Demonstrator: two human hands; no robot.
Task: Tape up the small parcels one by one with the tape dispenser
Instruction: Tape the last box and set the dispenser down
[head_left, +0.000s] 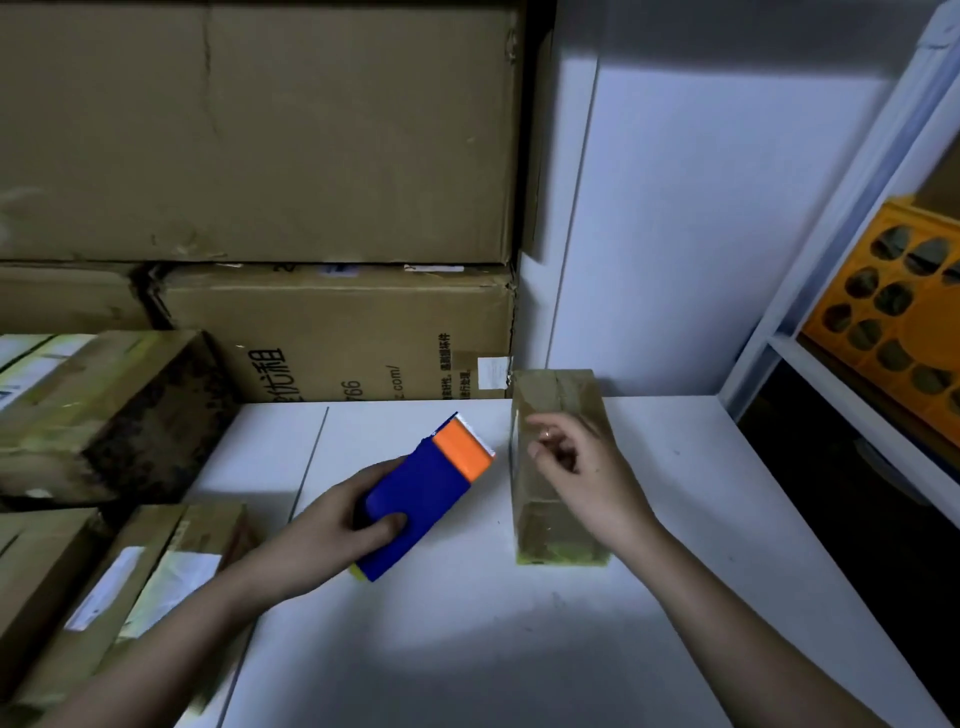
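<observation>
1. Your left hand (337, 525) has its grip clenched around the blue-and-orange tape dispenser (431, 483), thumb on top, orange end pointing away from you.
2. Your right hand (576, 467) hovers over the small parcel (558, 530), fingers loosely curled, grasping nothing.
3. The parcel lies on the white table (519, 649), just right of the dispenser.
4. More cardboard boxes (130, 571) are stacked at your left.
</observation>
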